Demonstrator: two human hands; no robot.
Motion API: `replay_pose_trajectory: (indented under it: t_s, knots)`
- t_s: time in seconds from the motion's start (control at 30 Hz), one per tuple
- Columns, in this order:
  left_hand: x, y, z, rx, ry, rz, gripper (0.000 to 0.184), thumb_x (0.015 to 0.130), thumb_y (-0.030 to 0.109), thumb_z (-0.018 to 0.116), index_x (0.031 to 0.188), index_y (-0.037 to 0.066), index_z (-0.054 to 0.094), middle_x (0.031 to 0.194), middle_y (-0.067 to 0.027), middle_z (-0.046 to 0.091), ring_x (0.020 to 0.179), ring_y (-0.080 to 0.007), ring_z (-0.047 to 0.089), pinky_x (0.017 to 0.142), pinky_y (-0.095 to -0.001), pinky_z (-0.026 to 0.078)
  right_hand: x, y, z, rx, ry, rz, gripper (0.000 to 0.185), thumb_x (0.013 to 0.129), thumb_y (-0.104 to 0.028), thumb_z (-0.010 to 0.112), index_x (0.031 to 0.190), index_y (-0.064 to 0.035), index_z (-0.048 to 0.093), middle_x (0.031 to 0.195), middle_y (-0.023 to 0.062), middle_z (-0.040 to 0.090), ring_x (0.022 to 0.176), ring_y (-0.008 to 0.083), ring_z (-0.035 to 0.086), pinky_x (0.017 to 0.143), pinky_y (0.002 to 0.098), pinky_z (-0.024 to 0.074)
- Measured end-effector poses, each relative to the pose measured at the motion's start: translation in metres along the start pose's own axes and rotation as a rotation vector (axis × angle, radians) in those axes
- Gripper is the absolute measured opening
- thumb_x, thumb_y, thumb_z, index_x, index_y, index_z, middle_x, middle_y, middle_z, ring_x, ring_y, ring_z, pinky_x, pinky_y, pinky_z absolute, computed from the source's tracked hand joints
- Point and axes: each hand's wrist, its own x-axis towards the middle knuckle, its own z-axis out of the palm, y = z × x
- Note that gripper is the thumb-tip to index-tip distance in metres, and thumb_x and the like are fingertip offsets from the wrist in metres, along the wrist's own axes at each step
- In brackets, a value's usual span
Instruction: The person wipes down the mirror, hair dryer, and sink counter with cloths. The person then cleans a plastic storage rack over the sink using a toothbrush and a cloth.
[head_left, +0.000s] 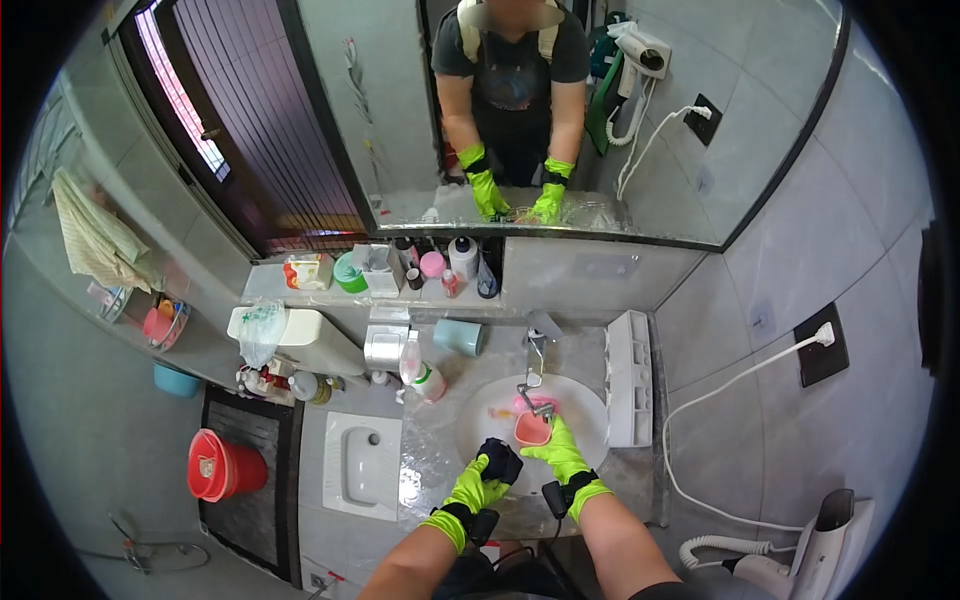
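My left hand point(478, 487), in a bright green rubber glove, is closed around a bunched dark cloth point(501, 461) at the near left rim of the white washbasin point(592, 425). My right hand point(562, 453), gloved the same way, grips a small pink cup point(533, 430) over the basin. The cup's open top faces up, just below the swivel spout of the tap point(536, 365). Behind the cup, a brighter pink item point(548, 403) lies in the basin, partly hidden. Whether water is running I cannot tell.
A white rack point(628, 380) stands right of the basin. Left of it are a blue cup point(458, 337) lying on its side and a spray bottle point(428, 380). Several bottles line the ledge below the mirror point(600, 120). A white cord point(690, 405) hangs at right.
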Motion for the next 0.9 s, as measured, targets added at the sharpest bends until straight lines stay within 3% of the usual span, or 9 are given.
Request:
replay_pose_trajectory:
  t_s: [0.07,0.27,0.37,0.47,0.57,0.63,0.73,0.83,0.9]
  knots:
    - [0.017,0.001,-0.013,-0.056,-0.034,-0.068,0.046,0.098,0.021,0.064,0.140,0.012,0.046,0.140,-0.0167,0.050,0.122,-0.0421,0.055,0.094,-0.0655,0.051,-0.003,0.012,-0.004,0.021,0.082,-0.065,0.096,0.050,-0.009,0.099,0.134,-0.0046,0.053,0.126,0.0075,0.063,0.112,0.0190,0.062,0.094,0.0365,0.0541]
    - [0.036,-0.013,-0.009,-0.100,-0.127,-0.073,0.043,0.098,0.020,0.063,0.138,0.012,0.047,0.136,-0.0189,0.052,0.120,-0.0437,0.055,0.093,-0.0648,0.052,-0.024,-0.020,-0.034,-0.019,-0.014,-0.032,0.086,0.051,-0.010,0.098,0.128,-0.0036,0.059,0.118,0.0066,0.067,0.106,0.0176,0.065,0.092,0.0343,0.0543]
    - [0.034,-0.020,-0.001,-0.071,-0.042,-0.046,0.042,0.099,0.021,0.062,0.137,0.013,0.048,0.133,-0.0186,0.055,0.118,-0.0433,0.056,0.091,-0.0638,0.053,-0.026,0.001,-0.045,0.018,-0.133,-0.082,0.084,0.050,-0.011,0.098,0.126,-0.0039,0.061,0.118,0.0066,0.069,0.105,0.0170,0.066,0.092,0.0337,0.0544]
    - [0.074,-0.023,-0.023,-0.061,-0.079,-0.075,0.040,0.100,0.023,0.061,0.137,0.012,0.049,0.130,-0.0186,0.058,0.115,-0.0434,0.059,0.088,-0.0628,0.055,-0.054,-0.090,-0.068,0.009,-0.295,-0.102,0.079,0.061,-0.019,0.095,0.130,-0.0026,0.060,0.121,0.0070,0.069,0.110,0.0171,0.064,0.095,0.0355,0.0517]
    - [0.055,-0.023,0.006,-0.018,-0.084,-0.061,0.042,0.100,0.024,0.062,0.136,0.009,0.049,0.134,-0.0174,0.056,0.119,-0.0412,0.057,0.101,-0.0617,0.048,-0.047,-0.162,-0.085,0.194,-0.450,-0.211,0.069,0.075,-0.021,0.087,0.135,-0.0026,0.058,0.122,0.0055,0.067,0.112,0.0155,0.060,0.098,0.0349,0.0485]
    - [0.053,-0.025,0.019,0.089,-0.081,-0.054,0.044,0.101,0.027,0.061,0.139,0.009,0.047,0.135,-0.0185,0.055,0.120,-0.0442,0.057,0.098,-0.0632,0.050,-0.036,-0.227,-0.104,0.184,-0.408,-0.293,0.064,0.083,-0.026,0.081,0.137,-0.0025,0.056,0.124,0.0059,0.066,0.114,0.0150,0.059,0.101,0.0340,0.0464]
    - [0.049,-0.029,0.031,0.211,-0.127,-0.007,0.045,0.101,0.029,0.060,0.140,0.009,0.046,0.136,-0.0193,0.055,0.123,-0.0461,0.055,0.095,-0.0655,0.051,-0.005,-0.286,-0.124,0.582,-0.133,-0.308,0.059,0.092,-0.038,0.072,0.136,-0.0014,0.055,0.126,0.0084,0.064,0.113,0.0196,0.062,0.098,0.0364,0.0503]
    - [0.044,-0.035,0.041,0.207,-0.118,-0.017,0.045,0.101,0.028,0.061,0.139,0.010,0.047,0.132,-0.0191,0.058,0.112,-0.0420,0.062,0.086,-0.0608,0.057,0.022,-0.328,-0.143,1.063,0.010,-0.386,0.072,0.090,-0.049,0.072,0.141,-0.0042,0.049,0.126,0.0112,0.062,0.110,0.0252,0.064,0.096,0.0419,0.0530]
    - [0.095,-0.039,0.006,0.542,-0.243,0.137,0.046,0.100,0.028,0.062,0.140,0.011,0.046,0.132,-0.0181,0.057,0.111,-0.0406,0.062,0.087,-0.0600,0.056,0.019,-0.324,-0.144,1.193,-0.022,-0.363,0.076,0.088,-0.046,0.076,0.142,-0.0006,0.047,0.130,0.0112,0.059,0.116,0.0235,0.060,0.100,0.0395,0.0497]
